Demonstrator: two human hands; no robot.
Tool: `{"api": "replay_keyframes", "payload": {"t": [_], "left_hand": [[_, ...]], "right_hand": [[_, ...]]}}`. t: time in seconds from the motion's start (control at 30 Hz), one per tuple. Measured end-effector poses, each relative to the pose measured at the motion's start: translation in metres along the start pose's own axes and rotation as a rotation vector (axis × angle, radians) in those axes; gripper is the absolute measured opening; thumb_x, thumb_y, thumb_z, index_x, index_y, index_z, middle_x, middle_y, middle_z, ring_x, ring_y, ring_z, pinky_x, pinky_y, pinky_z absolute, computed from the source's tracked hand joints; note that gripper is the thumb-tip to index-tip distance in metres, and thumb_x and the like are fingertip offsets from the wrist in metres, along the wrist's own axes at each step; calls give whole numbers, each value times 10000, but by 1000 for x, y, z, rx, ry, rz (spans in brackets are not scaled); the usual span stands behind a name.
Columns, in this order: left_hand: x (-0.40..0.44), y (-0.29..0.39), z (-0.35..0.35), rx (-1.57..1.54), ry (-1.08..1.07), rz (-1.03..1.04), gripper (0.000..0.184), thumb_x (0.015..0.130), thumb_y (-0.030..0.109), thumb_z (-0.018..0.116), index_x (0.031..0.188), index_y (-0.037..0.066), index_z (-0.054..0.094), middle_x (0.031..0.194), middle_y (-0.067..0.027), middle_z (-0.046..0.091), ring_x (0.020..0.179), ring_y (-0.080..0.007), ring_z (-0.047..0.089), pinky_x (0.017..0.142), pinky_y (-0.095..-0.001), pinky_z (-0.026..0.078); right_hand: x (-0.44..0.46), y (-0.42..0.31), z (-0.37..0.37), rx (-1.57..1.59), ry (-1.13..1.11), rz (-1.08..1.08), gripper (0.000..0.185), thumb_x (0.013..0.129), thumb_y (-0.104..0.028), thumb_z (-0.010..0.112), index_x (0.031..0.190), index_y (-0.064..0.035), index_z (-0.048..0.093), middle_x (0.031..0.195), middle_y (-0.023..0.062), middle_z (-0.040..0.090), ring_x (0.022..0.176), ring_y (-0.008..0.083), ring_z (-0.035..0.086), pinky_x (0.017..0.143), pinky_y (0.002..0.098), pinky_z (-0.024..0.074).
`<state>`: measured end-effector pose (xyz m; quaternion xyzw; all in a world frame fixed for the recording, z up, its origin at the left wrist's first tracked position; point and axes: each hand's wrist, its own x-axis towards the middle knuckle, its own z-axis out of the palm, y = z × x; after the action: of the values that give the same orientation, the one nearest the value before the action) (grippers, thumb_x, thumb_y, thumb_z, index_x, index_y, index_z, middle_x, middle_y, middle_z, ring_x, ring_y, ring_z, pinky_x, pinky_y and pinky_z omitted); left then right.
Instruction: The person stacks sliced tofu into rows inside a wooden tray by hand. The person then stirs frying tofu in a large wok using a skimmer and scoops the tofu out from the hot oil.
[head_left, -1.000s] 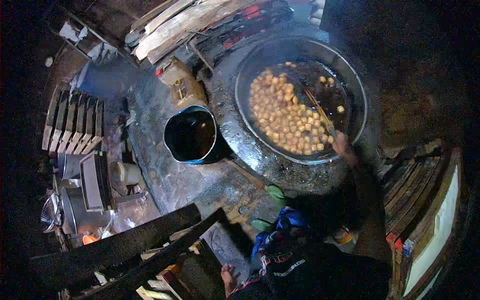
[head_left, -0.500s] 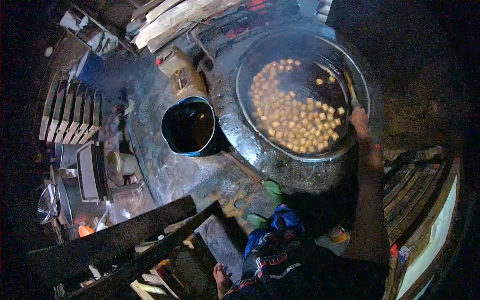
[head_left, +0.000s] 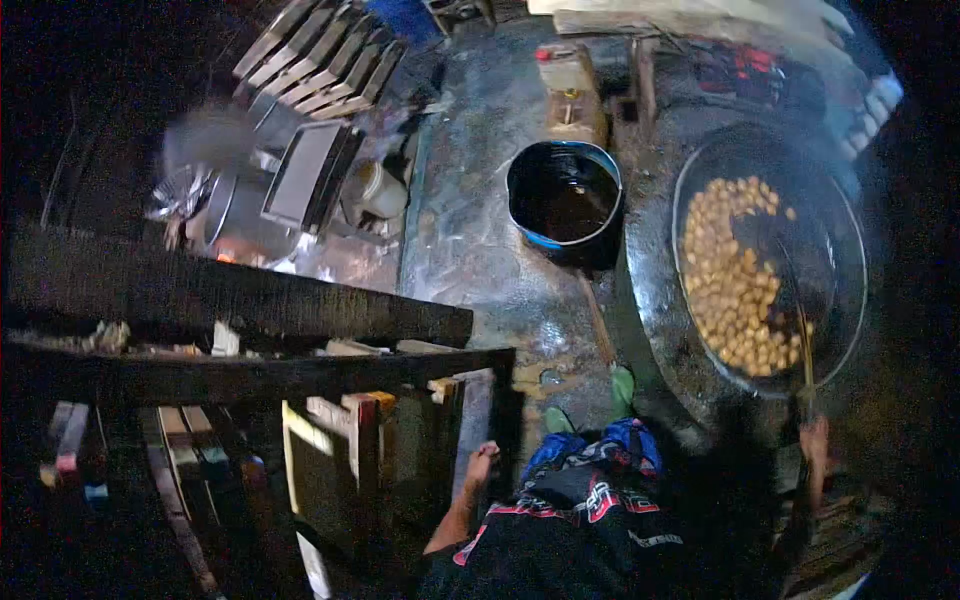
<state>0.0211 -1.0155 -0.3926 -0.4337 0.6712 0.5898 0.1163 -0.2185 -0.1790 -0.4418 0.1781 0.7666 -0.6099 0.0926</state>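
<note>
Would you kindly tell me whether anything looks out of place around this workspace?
Yes, perhaps: a long brown wooden stick lies on the grey floor between the round black blue-rimmed bucket and the person's green boots, where it could be stepped on.

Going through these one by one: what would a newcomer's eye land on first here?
Probably the golden pieces, crowded along the left and near side of the big round pan at the right of the view. Next, the right hand at the pan's near edge, gripping a long tool that reaches in among them. Then the dark bucket with blue on its rim, left of the pan.
</note>
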Motion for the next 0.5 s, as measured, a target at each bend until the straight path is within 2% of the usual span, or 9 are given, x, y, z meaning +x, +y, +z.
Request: {"api": "replay_keyframes", "payload": {"t": [0.03,0.1,0.17,0.23,0.3,0.33,0.37,0.4,0.5], "left_hand": [[0,20,9,-60,8,-38,301,816,381,574,1001,145,596,840,30,592,759,-114,550,633,-318,454],[9,34,21,-133,15,-118,313,818,375,573,1024,139,583,885,20,588,804,-126,553,645,-327,460],[3,71,31,-105,12,-248,320,833,355,553,1058,128,562,985,-10,588,869,-145,556,672,-365,455],[14,60,21,-25,-176,25,358,843,345,537,1125,125,519,1092,-41,565,974,-179,539,722,-420,437],[6,73,24,13,-93,-240,414,850,360,518,1188,125,468,1166,-60,531,1060,-205,504,759,-487,409],[6,53,13,178,-108,-95,420,854,364,511,1198,130,456,1158,-61,529,1043,-211,510,762,-503,403],[7,43,7,260,-126,-13,423,856,366,507,1204,132,450,1154,-62,529,1034,-213,512,763,-510,400],[9,32,1,342,-136,70,426,858,368,503,1209,134,444,1149,-62,528,1025,-216,515,764,-518,398],[-6,20,-10,41,-78,-186,431,848,388,511,1183,124,448,1129,-60,516,1017,-257,492,750,-539,398]], "right_hand": [[-6,2,-28,-567,24,-258,324,900,-121,457,1194,8,412,861,59,501,740,136,477,699,335,436],[-53,-26,-49,248,-185,177,438,900,-142,465,1294,-8,327,1026,62,519,853,164,499,820,342,410],[-55,-64,-32,-396,-22,93,464,882,-108,468,1306,-6,309,1050,95,538,885,206,516,822,345,414],[-41,-114,-14,-907,76,99,456,861,-78,465,1286,16,330,1012,137,574,895,253,538,796,351,431],[-11,-134,-2,-1129,287,164,445,821,-157,504,1208,29,389,974,180,574,864,330,547,791,398,432],[3,-144,3,-1225,392,213,448,801,-197,523,1169,35,419,955,201,574,848,369,551,789,421,433],[6,-207,29,-1181,303,393,461,754,-212,558,1131,32,454,1036,196,555,962,366,517,819,432,416],[18,-200,29,-1206,350,374,512,728,-331,585,1085,29,515,1102,231,516,1030,370,489,880,412,410],[73,-120,6,-1336,275,298,516,728,-346,587,1076,30,525,1079,230,526,1018,361,504,864,410,422]]}}
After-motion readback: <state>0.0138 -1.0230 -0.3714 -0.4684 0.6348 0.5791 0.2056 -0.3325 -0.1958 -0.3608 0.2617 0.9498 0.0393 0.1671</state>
